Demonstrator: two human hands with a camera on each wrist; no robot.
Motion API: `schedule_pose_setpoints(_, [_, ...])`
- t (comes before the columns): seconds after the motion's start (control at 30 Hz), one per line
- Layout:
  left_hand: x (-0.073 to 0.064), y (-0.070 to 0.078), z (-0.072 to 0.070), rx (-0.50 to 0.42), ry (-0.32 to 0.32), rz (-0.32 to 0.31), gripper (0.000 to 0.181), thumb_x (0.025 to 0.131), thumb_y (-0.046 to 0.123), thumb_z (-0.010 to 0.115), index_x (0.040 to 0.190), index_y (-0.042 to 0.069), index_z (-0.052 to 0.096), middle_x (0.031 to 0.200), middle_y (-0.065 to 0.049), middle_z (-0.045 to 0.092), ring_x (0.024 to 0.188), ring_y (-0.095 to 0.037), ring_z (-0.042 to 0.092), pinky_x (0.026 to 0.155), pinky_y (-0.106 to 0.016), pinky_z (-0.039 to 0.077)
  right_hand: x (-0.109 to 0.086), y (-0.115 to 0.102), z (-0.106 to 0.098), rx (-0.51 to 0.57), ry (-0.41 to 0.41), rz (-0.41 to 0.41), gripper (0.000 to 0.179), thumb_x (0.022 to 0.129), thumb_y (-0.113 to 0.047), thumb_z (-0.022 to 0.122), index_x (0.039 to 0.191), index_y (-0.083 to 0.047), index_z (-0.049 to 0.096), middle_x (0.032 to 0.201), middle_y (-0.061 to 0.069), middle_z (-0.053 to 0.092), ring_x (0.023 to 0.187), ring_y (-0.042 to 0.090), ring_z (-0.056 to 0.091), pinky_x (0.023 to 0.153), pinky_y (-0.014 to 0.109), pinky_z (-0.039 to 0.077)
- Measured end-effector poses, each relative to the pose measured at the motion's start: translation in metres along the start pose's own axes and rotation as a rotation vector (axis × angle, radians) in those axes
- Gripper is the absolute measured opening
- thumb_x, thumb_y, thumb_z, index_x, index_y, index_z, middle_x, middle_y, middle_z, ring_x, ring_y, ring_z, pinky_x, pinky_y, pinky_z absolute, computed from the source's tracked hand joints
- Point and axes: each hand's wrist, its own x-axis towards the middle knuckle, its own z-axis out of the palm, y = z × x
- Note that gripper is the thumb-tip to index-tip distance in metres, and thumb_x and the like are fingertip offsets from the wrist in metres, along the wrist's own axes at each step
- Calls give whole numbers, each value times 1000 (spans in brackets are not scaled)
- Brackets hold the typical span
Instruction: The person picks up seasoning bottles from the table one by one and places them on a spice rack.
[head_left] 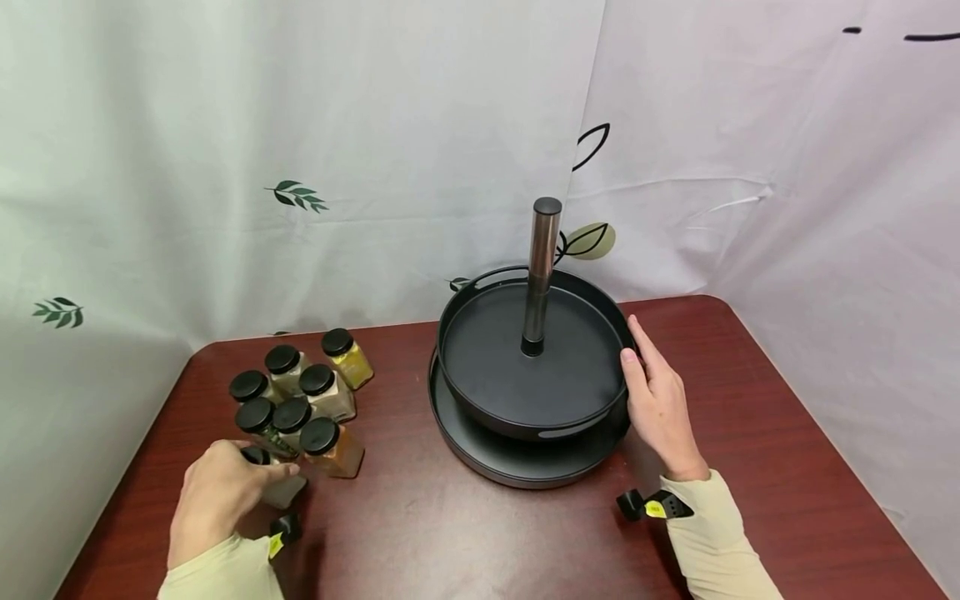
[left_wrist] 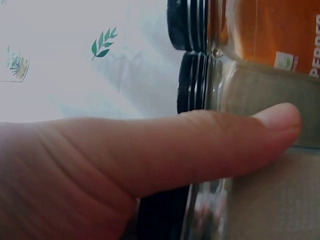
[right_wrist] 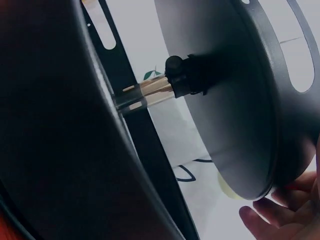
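Observation:
My left hand (head_left: 217, 492) grips a black-lidded glass spice jar (head_left: 285, 493) at the near end of a group of jars. In the left wrist view its thumb lies straight across the jar's pale contents (left_wrist: 270, 200); the other fingers are hidden. An orange spice jar (head_left: 336, 454) marked PEPPER stands beside it. At the right, my right hand (head_left: 663, 412) holds the rim of the upper tray (head_left: 495, 350) of a black two-tier round rack. Its fingertips (right_wrist: 250, 215) show at that tray's edge in the right wrist view. The lower tray (head_left: 517, 481) sits underneath.
A metal post (head_left: 543, 242) rises through the upper tray. Several more black-lidded jars stand at the table's left, with a yellow spice jar (head_left: 351, 362) at the back. The red-brown table (head_left: 420, 542) meets a white leaf-patterned curtain (head_left: 375, 150) behind.

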Motion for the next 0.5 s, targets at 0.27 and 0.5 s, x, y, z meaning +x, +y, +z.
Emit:
schedule_pose_setpoints(0.27, [-2, 0, -1, 15, -14, -1, 40, 75, 35, 86, 83, 0, 69, 82, -18, 68, 83, -41, 63, 72, -55, 52, -1, -1, 3, -5, 37, 11, 47, 108, -28, 45, 155, -26, 41, 154, -1, 45, 123, 18, 52, 100, 21, 35])
schedule_pose_setpoints(0.5, [-4, 1, -1, 13, -11, -16, 35, 79, 31, 84, 78, 0, 67, 77, -15, 67, 79, -37, 62, 67, -51, 52, -3, -4, 6, -6, 66, 5, 46, 108, -24, 45, 154, -24, 43, 96, 12, 61, 81, 18, 45, 81, 24, 31])
